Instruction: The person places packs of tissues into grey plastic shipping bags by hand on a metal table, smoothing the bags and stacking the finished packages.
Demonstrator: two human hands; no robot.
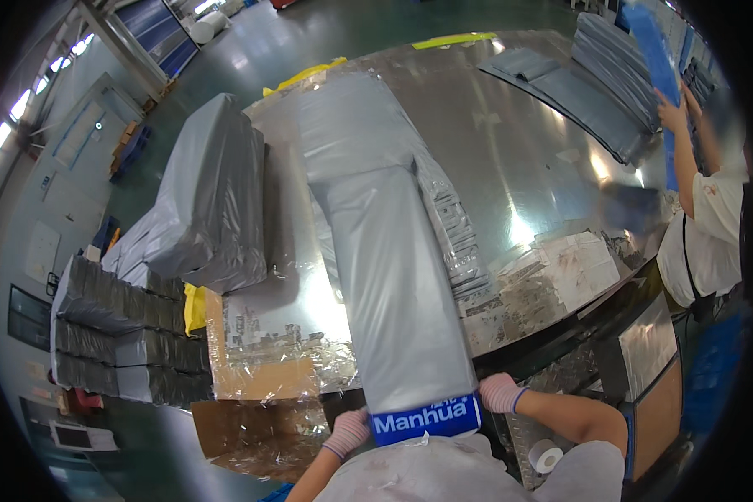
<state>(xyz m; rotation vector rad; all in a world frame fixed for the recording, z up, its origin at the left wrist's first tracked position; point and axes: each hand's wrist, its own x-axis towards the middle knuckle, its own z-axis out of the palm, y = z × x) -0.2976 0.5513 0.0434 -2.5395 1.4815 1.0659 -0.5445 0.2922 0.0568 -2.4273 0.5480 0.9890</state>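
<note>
A long stack of grey plastic bags (402,293) lies lengthwise in front of me, its near end hanging over the table edge against my body. That end has a blue printed band (410,435). My left hand (349,431), in a pink-and-white striped glove, is closed at the left side of the band. My right hand (499,393), gloved the same way, is closed at the right corner of the near end. Both seem to grip the stack's edges, though the fingertips are partly hidden. Under its far part lies another grey bag stack (343,109).
A tall grey bundle (209,192) stands on the metal table (510,151) at left. Bundles (134,335) are piled beyond it. Flat grey bags (560,92) lie far right. A co-worker's hands (673,109) hold a blue strip (653,50). An open cardboard box (259,435) sits below the table's edge.
</note>
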